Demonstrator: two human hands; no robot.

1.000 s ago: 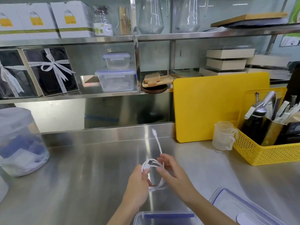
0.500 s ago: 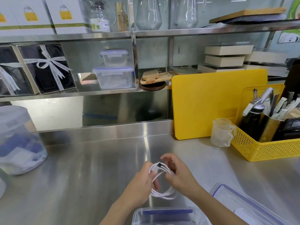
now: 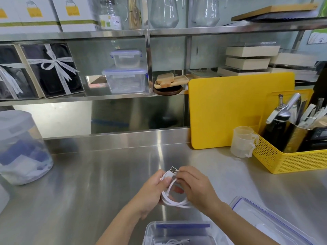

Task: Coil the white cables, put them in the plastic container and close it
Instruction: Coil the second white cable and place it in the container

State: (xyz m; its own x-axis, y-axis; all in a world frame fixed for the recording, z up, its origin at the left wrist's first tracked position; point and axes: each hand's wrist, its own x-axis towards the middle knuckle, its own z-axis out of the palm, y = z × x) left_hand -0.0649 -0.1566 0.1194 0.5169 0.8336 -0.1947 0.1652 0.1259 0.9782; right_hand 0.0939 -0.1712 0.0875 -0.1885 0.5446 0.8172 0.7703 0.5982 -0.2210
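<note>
Hands (image 3: 177,190) gripping looped white cable (image 3: 174,202), steel counter (image 3: 88,183)

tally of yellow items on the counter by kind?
Cutting board: 1
Perforated basket: 1
Total: 2 yellow items; a flat yellow panel stands inside the basket, not counted separately.

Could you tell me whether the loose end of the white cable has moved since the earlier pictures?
Yes. The cable end that stuck up toward the yellow board is now drawn down into the coil held between both hands.
</note>
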